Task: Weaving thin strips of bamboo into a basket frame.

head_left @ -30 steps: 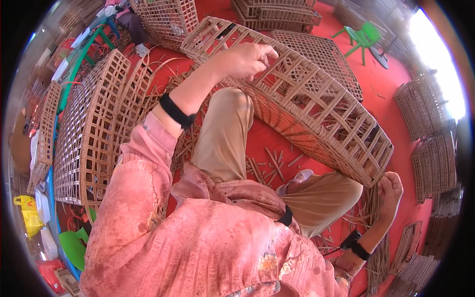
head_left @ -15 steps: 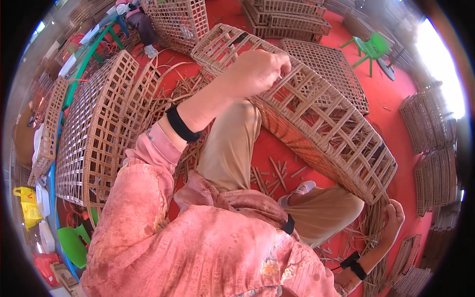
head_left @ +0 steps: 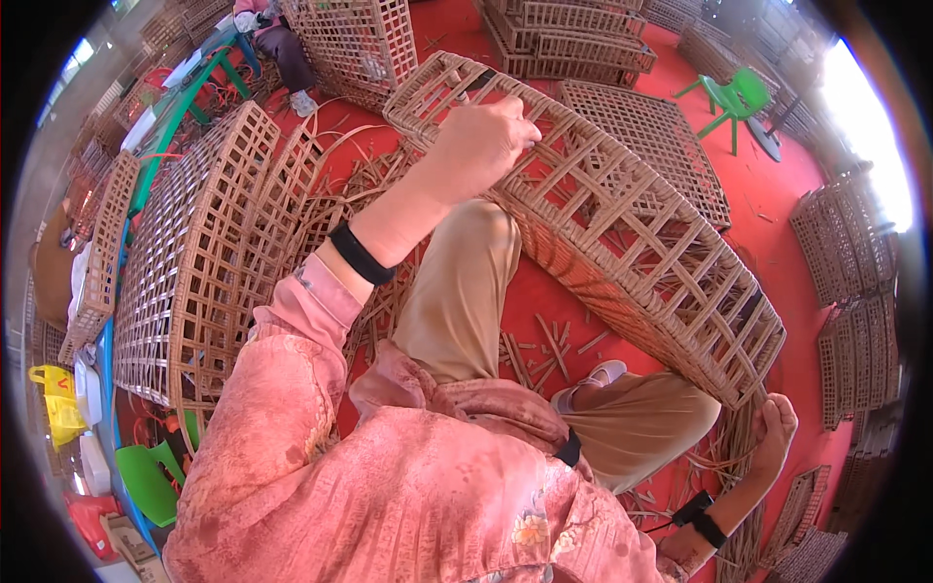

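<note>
A long woven basket (head_left: pixel 622 209), its openwork lattice side facing up, lies slantwise across my bent legs. Over its upper left part, my left hand (head_left: pixel 476 146) is closed; a small tip shows at the fingertips, too little to name. My right hand (head_left: pixel 775 423) is low on the right, beside the basket's lower right corner. Its fingers are curled in, and whatever they grip is hidden. Below that corner, a bundle of loose brown strips (head_left: pixel 743 530) trails down past my right wrist. Dark bands mark the basket's rim near both ends.
Large lattice baskets (head_left: pixel 185 262) stand at the left, beside a long green-edged table (head_left: pixel 160 146). More baskets (head_left: pixel 573 39) are stacked at the back and right. A green chair (head_left: pixel 736 97) stands far right. Cut strips (head_left: pixel 544 345) litter the red floor. Another person (head_left: pixel 277 49) sits at the far left.
My left hand has shifted left along the basket and slightly up. The right hand stays by the lower right corner, and the basket keeps nearly the same position.
</note>
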Demonstrator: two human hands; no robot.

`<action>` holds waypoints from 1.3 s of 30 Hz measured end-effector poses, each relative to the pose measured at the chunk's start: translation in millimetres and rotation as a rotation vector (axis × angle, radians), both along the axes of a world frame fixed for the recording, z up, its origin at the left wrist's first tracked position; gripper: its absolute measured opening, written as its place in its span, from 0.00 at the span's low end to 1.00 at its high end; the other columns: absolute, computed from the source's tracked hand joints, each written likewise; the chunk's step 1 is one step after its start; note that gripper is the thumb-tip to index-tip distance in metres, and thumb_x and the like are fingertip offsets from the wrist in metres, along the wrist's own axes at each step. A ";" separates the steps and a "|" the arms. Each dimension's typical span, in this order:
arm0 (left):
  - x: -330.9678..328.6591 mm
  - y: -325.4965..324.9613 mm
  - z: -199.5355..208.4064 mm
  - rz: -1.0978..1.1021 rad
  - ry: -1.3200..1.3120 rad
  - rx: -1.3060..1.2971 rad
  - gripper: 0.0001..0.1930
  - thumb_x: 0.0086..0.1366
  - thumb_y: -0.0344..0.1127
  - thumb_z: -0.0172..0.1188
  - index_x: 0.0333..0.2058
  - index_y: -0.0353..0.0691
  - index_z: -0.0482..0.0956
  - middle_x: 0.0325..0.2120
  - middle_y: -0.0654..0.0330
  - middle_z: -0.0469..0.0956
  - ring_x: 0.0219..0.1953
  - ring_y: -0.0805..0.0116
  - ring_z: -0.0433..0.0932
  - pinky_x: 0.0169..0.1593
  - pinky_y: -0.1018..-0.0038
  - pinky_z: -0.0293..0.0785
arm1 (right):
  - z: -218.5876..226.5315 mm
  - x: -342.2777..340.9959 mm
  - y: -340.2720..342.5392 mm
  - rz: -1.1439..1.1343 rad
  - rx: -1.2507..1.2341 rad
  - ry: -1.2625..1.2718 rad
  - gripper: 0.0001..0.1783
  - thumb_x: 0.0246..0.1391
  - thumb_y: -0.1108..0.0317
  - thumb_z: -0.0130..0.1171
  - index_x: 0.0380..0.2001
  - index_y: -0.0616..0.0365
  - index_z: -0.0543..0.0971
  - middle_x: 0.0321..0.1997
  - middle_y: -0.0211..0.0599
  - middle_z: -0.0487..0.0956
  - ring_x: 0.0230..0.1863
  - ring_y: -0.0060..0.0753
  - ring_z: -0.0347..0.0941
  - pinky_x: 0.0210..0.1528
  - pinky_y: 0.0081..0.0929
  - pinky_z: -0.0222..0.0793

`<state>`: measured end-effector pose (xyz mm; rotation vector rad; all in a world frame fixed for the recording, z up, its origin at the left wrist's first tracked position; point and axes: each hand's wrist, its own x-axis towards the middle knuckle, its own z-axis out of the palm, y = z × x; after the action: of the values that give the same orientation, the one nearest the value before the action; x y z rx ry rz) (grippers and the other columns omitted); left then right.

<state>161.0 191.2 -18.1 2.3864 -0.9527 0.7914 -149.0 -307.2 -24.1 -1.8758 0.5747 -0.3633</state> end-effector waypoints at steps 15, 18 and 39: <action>13.3 22.2 5.4 -0.104 0.424 -0.278 0.15 0.67 0.30 0.55 0.51 0.43 0.78 0.41 0.56 0.81 0.30 0.71 0.79 0.37 0.73 0.78 | -5.7 13.4 2.4 0.136 0.028 0.011 0.05 0.61 0.65 0.59 0.33 0.54 0.78 0.22 0.18 0.70 0.20 0.07 0.59 0.21 0.08 0.50; 24.7 25.5 12.5 -0.148 0.610 -0.195 0.17 0.67 0.27 0.53 0.54 0.41 0.75 0.39 0.57 0.80 0.31 0.76 0.77 0.37 0.75 0.77 | -7.3 13.3 5.1 0.077 0.023 0.020 0.06 0.62 0.65 0.58 0.33 0.55 0.78 0.22 0.18 0.71 0.19 0.08 0.59 0.21 0.08 0.51; 37.7 48.5 -9.8 0.091 -0.019 -0.094 0.07 0.58 0.32 0.66 0.36 0.50 0.87 0.33 0.66 0.78 0.34 0.66 0.81 0.38 0.70 0.77 | -2.5 1.7 -11.3 0.049 -0.045 0.025 0.06 0.60 0.68 0.59 0.34 0.59 0.79 0.23 0.23 0.72 0.21 0.12 0.62 0.24 0.12 0.56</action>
<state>198.7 239.6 -27.9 2.3584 -0.8011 0.8745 -147.3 -318.5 -26.6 -1.9367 0.5406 -0.3238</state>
